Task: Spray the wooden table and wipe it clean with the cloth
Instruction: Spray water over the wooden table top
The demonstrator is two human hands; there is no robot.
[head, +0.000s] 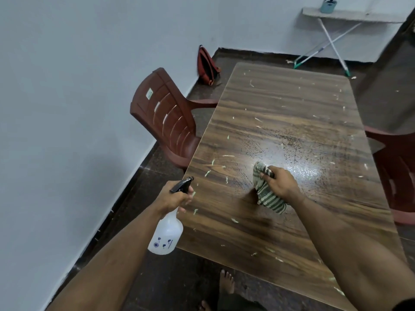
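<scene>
Landmark: the wooden bench (292,113); every place below is given from it.
Spray bottle (167,234): at the bench's near left corner, hanging just off the edge over the floor, nozzle pointing along the top.
Left hand (174,196): fingers curled round the bottle's neck and black trigger head, carrying it in the air.
Cloth (266,189): striped, bunched, lying on the near middle of the bench, at the near edge of the wet sheen.
Right hand (279,184): clamped on the cloth, pressing it against the top.
Wet patch: glossy area in the middle of the bench, just beyond the cloth.
Scraps (258,118): pale bits scattered over the bench from near edge to far end.
Chairs: a red one (166,115) tucked at the left side, another at the right side.
Backpack (207,66): on the floor past the far left corner, against the wall.
Risk: strokes toward an edge would likely sweep scraps onto the floor; a bunched cloth covers little, so streaks may remain; the far end looks dry and could be missed.
</scene>
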